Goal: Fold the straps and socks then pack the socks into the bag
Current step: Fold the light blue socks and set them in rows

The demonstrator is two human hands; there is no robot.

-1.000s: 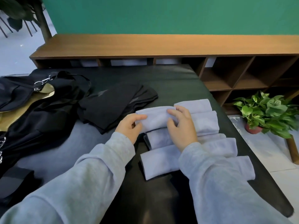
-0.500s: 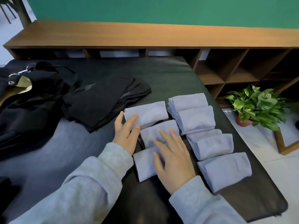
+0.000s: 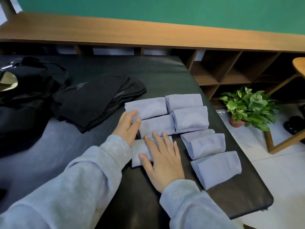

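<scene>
Several folded pale blue socks lie in two columns on the dark table (image 3: 165, 75). My left hand (image 3: 127, 124) touches the left ends of the top sock (image 3: 148, 107) and the middle sock (image 3: 158, 125) of the left column, fingers straight. My right hand (image 3: 162, 159) lies flat on the bottom sock (image 3: 137, 153) of that column. The right column's socks (image 3: 191, 119) sit untouched. A black bag (image 3: 24, 100) with a metal clasp lies at the far left. Folded black straps (image 3: 95, 101) rest between bag and socks.
A wooden shelf unit (image 3: 219, 75) runs behind the table. A potted green plant (image 3: 249, 106) stands on the white floor to the right, beside a wooden stool leg (image 3: 270, 142). The table's right edge passes close to the right sock column.
Earlier both hands held a sock over the pile. It now lies folded at the top of the left column. My hands came down flat and nudged the left column toward the right one.
</scene>
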